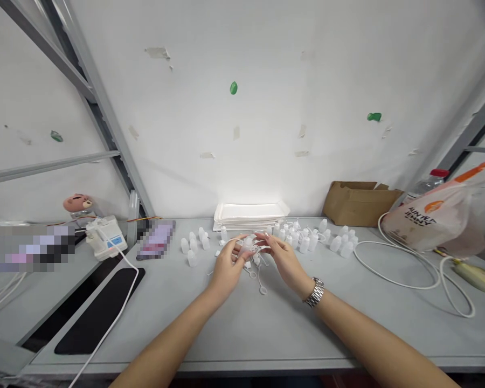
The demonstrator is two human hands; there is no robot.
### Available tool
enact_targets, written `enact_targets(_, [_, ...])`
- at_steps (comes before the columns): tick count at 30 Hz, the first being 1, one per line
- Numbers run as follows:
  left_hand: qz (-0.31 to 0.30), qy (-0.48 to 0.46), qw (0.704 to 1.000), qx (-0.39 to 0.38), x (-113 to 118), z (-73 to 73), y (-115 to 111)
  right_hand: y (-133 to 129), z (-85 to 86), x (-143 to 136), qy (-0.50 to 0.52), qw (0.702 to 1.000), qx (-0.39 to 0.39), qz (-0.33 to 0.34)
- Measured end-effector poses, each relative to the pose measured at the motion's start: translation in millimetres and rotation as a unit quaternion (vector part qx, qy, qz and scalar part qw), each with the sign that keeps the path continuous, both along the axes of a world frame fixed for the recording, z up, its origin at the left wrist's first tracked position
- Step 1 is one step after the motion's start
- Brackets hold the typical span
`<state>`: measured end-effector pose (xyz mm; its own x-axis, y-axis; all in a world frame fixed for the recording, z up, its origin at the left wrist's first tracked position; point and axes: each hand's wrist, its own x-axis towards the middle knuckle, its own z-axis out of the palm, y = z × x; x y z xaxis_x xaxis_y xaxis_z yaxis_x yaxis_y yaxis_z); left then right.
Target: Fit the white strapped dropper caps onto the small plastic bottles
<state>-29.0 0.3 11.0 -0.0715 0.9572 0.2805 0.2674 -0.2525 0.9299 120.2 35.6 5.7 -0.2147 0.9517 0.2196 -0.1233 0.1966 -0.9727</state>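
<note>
- Both hands work over the back half of the grey surface [275, 337], around the middle of its length, well apart from its front edge.
- The left hand [228, 265] is nearly closed, thumb and fingers round what looks like a small clear bottle [248, 246].
- The right hand [282, 257] comes in from the other side, fingers bent and narrow, their tips beside the bottle; I cannot tell whether they pinch a part.
- Below and between the hands lies a tangle of white straps, some ending in rings; one ring [263, 291] trails out from it towards the front edge.
- More bottles stand towards the back edge: a loose group [192, 258] left of the hands, a crowd [304, 244] just behind and right of the right hand, and another cluster [346, 249] further towards the right edge.
- Against the back edge, behind the hands, sits a stack of white trays [250, 215]; a brown box [358, 205] stands near the back right corner.
- I take the step in hand to be fitting or adjusting a part on the one bottle; the fingers hide the detail.
- To my eye, the next move calls for a steady left hold, gentle enough not to squash the bottle, while the right fingertips line up the part, clear of the straps.
</note>
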Motion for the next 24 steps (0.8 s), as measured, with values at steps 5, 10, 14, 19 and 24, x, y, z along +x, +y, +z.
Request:
enact_targets(5, [0.048, -0.073, 0.996, 0.033, -16.6, 4.0, 11.4, 6.8, -5.5, 4.3, -0.223, 0.969, 0.110, 0.004])
enact_targets(10, [0.090, -0.116, 0.988, 0.039, -29.4, 4.2, 19.4, 4.0, -17.0, 0.9, -0.374, 0.882, 0.283, 0.046])
enact_targets(14, [0.085, -0.132, 0.987, 0.028, -27.6, 1.5, 19.7, 3.6, -24.7, -1.5, -0.420, 0.839, 0.343, 0.033])
enact_targets(19, [0.081, -0.127, 0.989, 0.007, -19.8, 0.2, 16.5, 3.6, -26.6, -2.3, -0.448, 0.815, 0.367, 0.017])
enact_targets(24, [0.069, -0.111, 0.991, 0.000, -15.6, -0.7, 15.2, 2.7, -25.7, -5.4, -0.473, 0.802, 0.365, 0.004])
